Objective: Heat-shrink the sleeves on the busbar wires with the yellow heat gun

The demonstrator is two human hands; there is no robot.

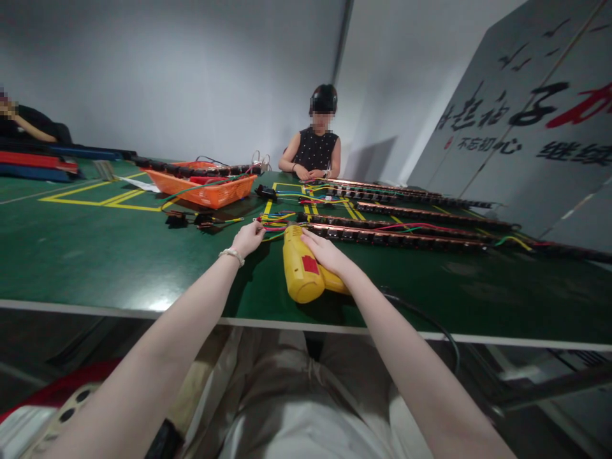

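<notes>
A yellow heat gun (302,271) with a red label lies on the green table in front of me, its nozzle end pointing away toward the wires. My right hand (324,252) is wrapped over its right side. Left of the gun, my left hand (249,238) is closed, fingertips pinched on the ends of coloured wires (275,223). These wires run to a long black strip with copper-coloured bars (392,237) that stretches off to the right. The fingers of my right hand are partly hidden by the gun.
An orange basket (210,193) holding black strips and wires stands at the back left. Black connectors (191,220) lie before it. More long strips (430,213) cover the right side. A person (315,150) sits across the green table (119,268); another is far left. A cable trails over the edge.
</notes>
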